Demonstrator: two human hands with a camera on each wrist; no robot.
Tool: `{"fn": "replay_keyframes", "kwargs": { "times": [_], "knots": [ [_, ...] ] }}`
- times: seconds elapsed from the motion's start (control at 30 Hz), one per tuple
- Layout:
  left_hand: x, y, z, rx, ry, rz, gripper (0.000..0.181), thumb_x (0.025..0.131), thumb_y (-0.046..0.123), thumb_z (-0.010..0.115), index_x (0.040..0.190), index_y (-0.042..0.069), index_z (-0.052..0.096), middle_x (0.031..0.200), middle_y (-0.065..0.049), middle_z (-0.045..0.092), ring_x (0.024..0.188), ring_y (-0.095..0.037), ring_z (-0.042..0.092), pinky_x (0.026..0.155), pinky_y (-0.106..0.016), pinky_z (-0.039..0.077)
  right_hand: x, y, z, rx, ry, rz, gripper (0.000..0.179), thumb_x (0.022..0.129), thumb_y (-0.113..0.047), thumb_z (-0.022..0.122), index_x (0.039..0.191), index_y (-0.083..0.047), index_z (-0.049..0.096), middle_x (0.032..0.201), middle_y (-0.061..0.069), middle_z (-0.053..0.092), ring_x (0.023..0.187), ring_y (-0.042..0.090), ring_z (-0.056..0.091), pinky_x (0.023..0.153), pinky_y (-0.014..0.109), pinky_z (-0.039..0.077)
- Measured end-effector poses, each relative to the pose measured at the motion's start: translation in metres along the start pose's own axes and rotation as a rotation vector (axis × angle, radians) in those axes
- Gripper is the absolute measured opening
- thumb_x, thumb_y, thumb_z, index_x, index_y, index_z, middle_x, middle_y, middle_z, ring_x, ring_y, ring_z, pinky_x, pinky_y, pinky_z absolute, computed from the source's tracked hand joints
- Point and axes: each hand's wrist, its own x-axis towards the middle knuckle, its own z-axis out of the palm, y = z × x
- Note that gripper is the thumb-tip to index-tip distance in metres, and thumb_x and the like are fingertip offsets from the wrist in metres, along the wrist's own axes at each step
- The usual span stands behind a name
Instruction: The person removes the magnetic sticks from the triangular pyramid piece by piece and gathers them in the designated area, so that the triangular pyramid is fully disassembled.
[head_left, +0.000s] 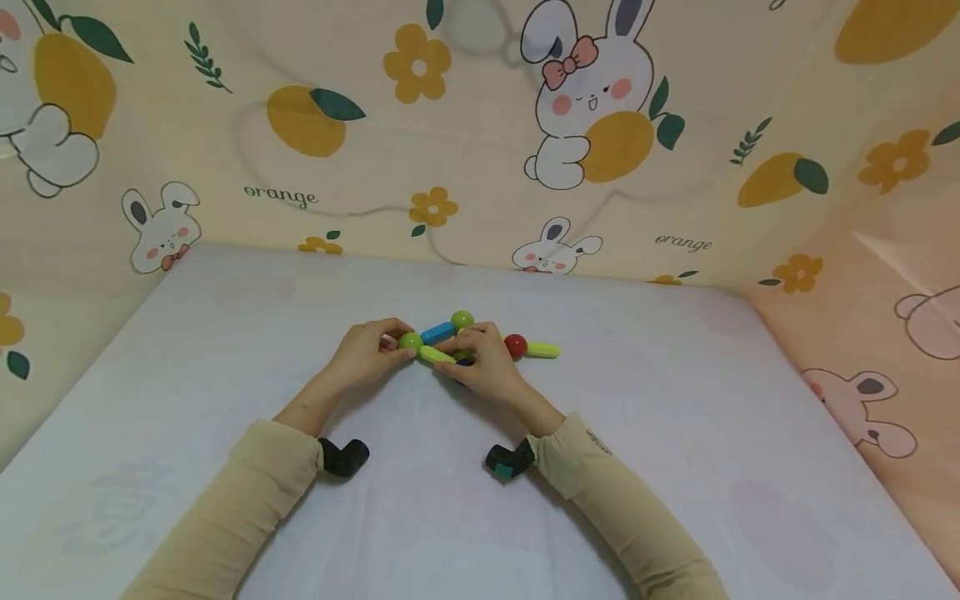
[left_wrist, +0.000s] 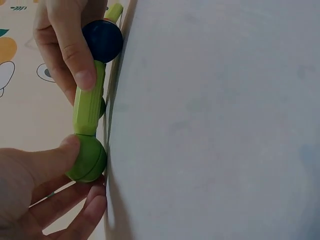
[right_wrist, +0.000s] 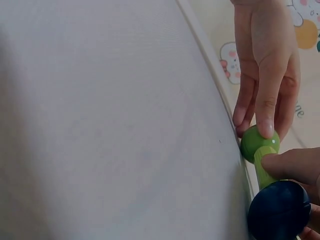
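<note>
A building toy of coloured balls and rods lies on the table between the two hands. My left hand (head_left: 365, 354) pinches a green ball (left_wrist: 89, 159) at its left corner between thumb and fingers. With thumb and fingers, my right hand (head_left: 487, 360) grips the yellow-green rod (left_wrist: 89, 111) that runs from this ball to a dark blue ball (right_wrist: 280, 210). Behind it, a blue rod (head_left: 438, 333) leads from the green ball to another green ball (head_left: 462, 319). Right of the right hand, a red ball (head_left: 515, 346) bears a yellow-green rod (head_left: 543, 350) pointing right. The right hand hides the toy's middle.
The white table (head_left: 420, 517) spreads around the toy. A patterned cloth wall (head_left: 480, 150) with rabbits and oranges rises behind it and along the sides. Black wrist devices (head_left: 345, 458) stick out from both beige sleeves (head_left: 270, 467).
</note>
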Motion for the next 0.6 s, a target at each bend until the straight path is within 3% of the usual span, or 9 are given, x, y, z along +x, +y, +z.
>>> {"fn": "replay_keyframes", "kwargs": {
  "times": [0.4, 0.6],
  "knots": [
    [0.0009, 0.0081, 0.0000, 0.061, 0.005, -0.033, 0.032, 0.092, 0.019, 0.065, 0.118, 0.001, 0.062, 0.110, -0.019, 0.067, 0.099, -0.032, 0.063, 0.087, -0.045, 0.050, -0.0013, 0.0007, -0.0014, -0.008, 0.007, -0.009, 0.023, 0.082, -0.018, 0.077, 0.104, -0.012, 0.076, 0.088, 0.003, 0.064, 0.114, 0.024, 0.042, 0.092, 0.039, 0.039],
    [0.0011, 0.0086, 0.0027, 0.032, 0.016, -0.024, 0.031, 0.091, 0.016, 0.066, 0.116, -0.001, 0.063, 0.108, -0.020, 0.067, 0.097, -0.033, 0.064, 0.085, -0.044, 0.051, -0.0040, 0.0026, -0.0032, -0.021, -0.002, -0.025, 0.024, 0.081, -0.018, 0.078, 0.104, -0.010, 0.076, 0.087, 0.003, 0.065, 0.113, 0.024, 0.044, 0.093, 0.039, 0.039]
  ]
}}
